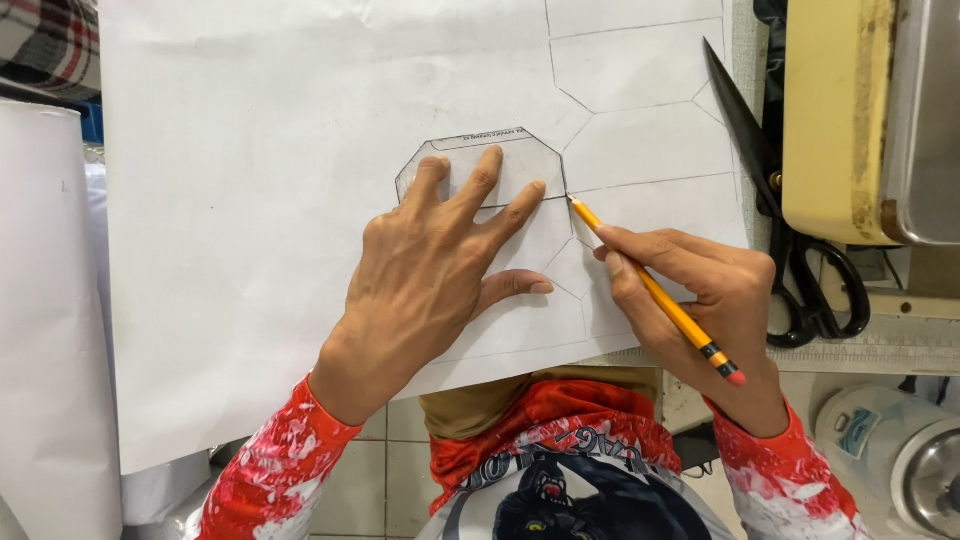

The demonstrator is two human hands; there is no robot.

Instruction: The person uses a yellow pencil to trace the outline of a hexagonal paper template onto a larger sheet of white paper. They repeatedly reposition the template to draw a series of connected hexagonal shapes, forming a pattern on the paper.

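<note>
- One clear plastic template (480,165), eight-sided, lies on the one white paper sheet (300,200).
- Left hand (430,270) presses it flat, fingers spread.
- Right hand (700,290) grips one yellow pencil (655,292), tip at the template's right corner.
- One pair of black scissors (790,230) lies right of the template.

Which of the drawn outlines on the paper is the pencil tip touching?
The pencil tip sits at the right corner of the clear template under the left hand, not the finished outlines upper right.

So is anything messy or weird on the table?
Mostly tidy. The big white paper hangs over the table's near edge, and the black scissors lie with their blades resting on its right edge. The left hand presses the clear template flat.
</note>
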